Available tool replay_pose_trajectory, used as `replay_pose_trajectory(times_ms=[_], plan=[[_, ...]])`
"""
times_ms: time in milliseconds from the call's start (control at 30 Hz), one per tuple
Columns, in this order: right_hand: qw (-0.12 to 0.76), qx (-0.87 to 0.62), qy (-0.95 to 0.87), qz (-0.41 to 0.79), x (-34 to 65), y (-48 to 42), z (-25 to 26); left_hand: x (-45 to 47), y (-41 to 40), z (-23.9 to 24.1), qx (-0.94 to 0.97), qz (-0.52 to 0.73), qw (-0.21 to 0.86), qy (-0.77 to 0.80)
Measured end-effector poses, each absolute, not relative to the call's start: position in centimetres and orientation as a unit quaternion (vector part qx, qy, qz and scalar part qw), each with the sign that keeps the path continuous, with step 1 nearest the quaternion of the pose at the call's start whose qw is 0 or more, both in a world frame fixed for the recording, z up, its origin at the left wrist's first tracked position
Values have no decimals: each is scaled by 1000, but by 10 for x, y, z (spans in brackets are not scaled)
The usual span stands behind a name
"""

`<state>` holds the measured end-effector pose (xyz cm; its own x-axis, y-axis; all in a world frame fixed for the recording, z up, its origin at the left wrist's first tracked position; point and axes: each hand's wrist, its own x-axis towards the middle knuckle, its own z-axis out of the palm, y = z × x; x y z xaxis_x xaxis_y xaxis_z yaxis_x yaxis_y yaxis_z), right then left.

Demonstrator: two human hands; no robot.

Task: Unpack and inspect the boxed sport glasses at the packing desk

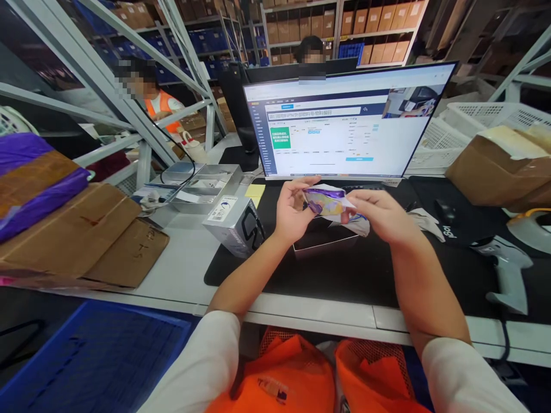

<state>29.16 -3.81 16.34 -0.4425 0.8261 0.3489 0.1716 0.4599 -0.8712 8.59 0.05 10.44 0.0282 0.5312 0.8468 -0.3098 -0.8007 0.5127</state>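
Observation:
Between my two hands is a small see-through item with purple edges (pixel 326 203), held up above the desk in front of the monitor; its exact kind is unclear. My left hand (pixel 291 215) pinches its left side with thumb and fingers. At its right end, my right hand (pixel 381 213) grips it along with a whitish edge. Just below hangs or lies a crumpled pale piece (pixel 360 226), partly hidden. Under the hands an open dark box (pixel 325 245) rests on the black desk mat (pixel 365 278). A silver printed box (pixel 235 226) stands left of my left hand.
A monitor (pixel 318 137) stands behind my hands. To the right are a mouse (pixel 445 211), a barcode scanner (pixel 508 272) and a cardboard box (pixel 491 166). Left are a metal tray (pixel 210 186), cartons (pixel 81 235) and a blue crate (pixel 99 355). Two people sit beyond.

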Motion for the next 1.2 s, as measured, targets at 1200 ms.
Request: replay_pose_trajectory(times_ms=[1200], plan=[[503,-428,-647,381,280,-29,159,62,-30,144,833,355,221,363]])
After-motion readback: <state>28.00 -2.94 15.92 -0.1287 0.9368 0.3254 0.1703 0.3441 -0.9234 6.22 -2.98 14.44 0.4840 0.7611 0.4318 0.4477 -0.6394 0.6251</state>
